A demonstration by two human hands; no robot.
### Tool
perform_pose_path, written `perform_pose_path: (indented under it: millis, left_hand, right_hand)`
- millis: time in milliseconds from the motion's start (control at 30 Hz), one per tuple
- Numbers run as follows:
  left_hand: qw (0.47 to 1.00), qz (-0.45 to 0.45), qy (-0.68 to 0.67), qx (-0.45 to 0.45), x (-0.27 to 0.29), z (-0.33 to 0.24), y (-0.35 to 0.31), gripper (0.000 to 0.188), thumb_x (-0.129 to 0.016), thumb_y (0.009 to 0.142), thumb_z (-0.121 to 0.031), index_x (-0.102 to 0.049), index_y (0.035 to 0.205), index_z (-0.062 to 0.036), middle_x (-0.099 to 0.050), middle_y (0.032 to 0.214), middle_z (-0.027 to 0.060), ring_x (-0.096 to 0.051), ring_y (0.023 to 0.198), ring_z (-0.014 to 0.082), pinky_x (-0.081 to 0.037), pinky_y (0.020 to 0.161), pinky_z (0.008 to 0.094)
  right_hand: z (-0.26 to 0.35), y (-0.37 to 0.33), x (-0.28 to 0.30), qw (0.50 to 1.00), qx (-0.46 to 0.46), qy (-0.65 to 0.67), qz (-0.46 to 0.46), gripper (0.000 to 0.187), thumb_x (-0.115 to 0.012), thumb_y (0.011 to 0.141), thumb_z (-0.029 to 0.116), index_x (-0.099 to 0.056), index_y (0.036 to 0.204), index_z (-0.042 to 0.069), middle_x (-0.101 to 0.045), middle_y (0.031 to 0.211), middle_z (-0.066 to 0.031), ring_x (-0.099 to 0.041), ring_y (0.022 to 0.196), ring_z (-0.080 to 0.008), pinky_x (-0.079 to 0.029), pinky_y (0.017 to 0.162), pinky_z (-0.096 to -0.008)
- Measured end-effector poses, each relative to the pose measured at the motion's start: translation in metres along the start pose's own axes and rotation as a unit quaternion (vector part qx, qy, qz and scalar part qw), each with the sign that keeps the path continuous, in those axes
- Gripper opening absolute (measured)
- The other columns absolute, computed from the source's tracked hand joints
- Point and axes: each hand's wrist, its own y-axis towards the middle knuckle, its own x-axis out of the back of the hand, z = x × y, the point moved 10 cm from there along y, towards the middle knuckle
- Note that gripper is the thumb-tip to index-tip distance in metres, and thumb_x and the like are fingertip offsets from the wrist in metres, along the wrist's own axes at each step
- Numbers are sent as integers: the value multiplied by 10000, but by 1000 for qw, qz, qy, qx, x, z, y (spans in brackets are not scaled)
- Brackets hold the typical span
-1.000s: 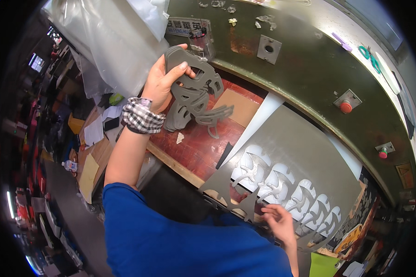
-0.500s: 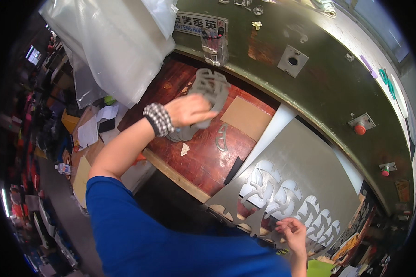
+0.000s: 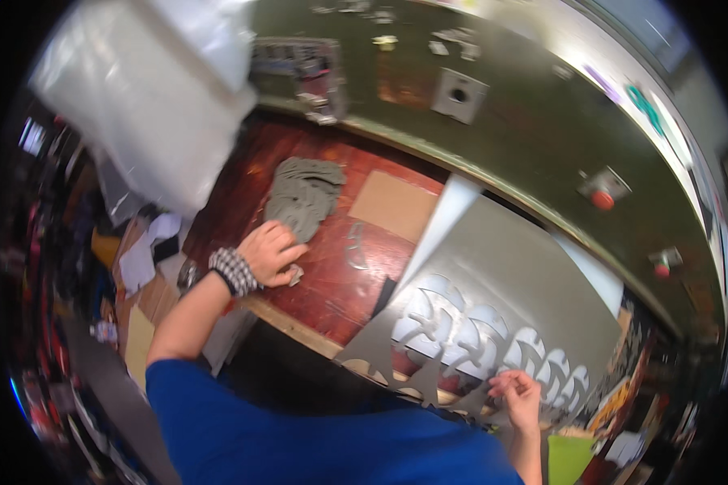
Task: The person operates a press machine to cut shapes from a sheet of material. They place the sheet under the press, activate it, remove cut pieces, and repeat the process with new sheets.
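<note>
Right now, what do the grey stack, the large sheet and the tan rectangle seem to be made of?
Grey stack: matt, possibly foam or rubber; dull, thin layers, though blurred. Large sheet: perhaps similar, smooth; even grey, soft sheen. Tan rectangle: probably cardboard, matt; plain brown face.

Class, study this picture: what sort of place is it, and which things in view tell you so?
Probably a factory workshop where sheet material is cut: there is a green machine with a red button, a grey sheet with repeated shapes cut out, and a stack of grey cut pieces.
</note>
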Motion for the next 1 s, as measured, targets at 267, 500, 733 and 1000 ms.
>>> perform_pose_path:
  millis: [267, 500, 733, 1000]
  left_hand:
    - [973, -139, -171, 73, -67, -119, 181, 440, -653, 780, -119, -541, 1187, 8, -537, 1202, 198, -505, 1142, 363, -395, 1002, 474]
    - [975, 24, -71, 209, -114, -135, 178, 612, -614, 838, -194, -389, 1378, -12, -360, 1449, 193, -313, 1365, 332, -225, 1118, 508]
    - [956, 4, -32, 293, -117, -157, 124, 560, -485, 900, -125, -323, 1423, -8, -270, 1507, 185, -248, 1400, 335, -165, 1139, 511]
    - [951, -7, -35, 307, -121, -149, 125, 538, -475, 904, -138, -352, 1416, -31, -308, 1488, 182, -274, 1389, 327, -174, 1139, 495]
  right_hand:
    - [2, -24, 130, 948, 133, -37, -285, 95, -583, 900, 68, -615, 923, -19, -683, 807, -92, -620, 653, -140, -490, 641, -245]
    - [-38, -122, 327, 620, -70, -512, -591, 556, -679, 817, 280, -514, 1304, 69, -388, 1361, -286, -357, 1246, -470, -327, 1034, -508]
    - [-108, -146, 423, 670, -68, -444, -592, 776, -756, 728, 407, -444, 1374, 111, -352, 1375, -332, -350, 1266, -476, -341, 1031, -507]
    - [-91, -150, 445, 676, 60, -367, -636, 845, -861, 595, 240, -475, 1323, 52, -507, 1253, -226, -483, 1166, -388, -402, 979, -460]
